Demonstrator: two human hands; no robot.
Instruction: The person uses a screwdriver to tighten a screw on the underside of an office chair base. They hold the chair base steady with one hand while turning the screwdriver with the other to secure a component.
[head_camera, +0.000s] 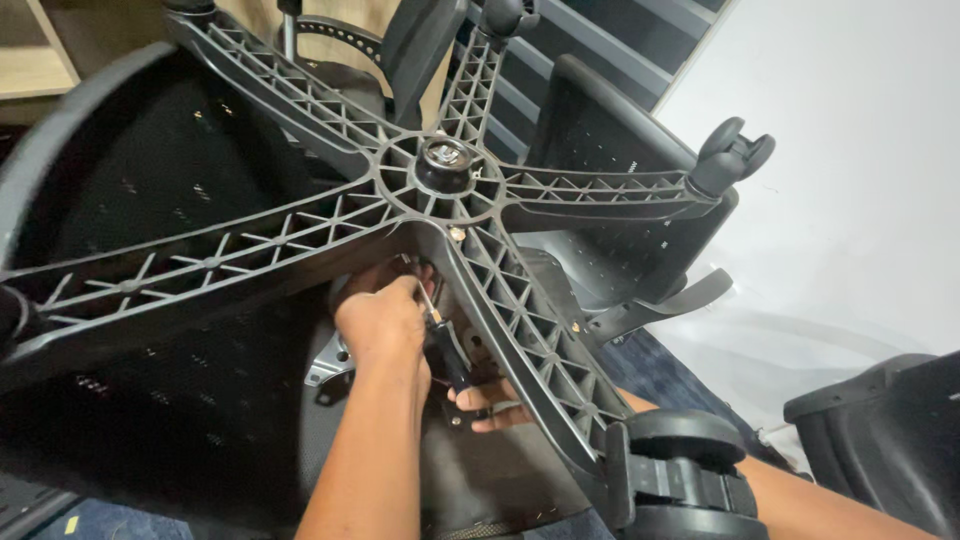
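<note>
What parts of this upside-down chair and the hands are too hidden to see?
- Head view: the tip of the screwdriver is hidden behind the left hand and a leg of the star base.
- Head view: most of the right hand is covered by another base leg; only some fingers show.
- Head view: the far-left caster is cut off by the picture edge.
- Head view: what the tool meets under the seat is too dark to tell.

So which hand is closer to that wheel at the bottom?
Right. The right hand reaches in beside the caster wheel, its forearm passing behind it. The left hand is farther up, under the star base.
</note>
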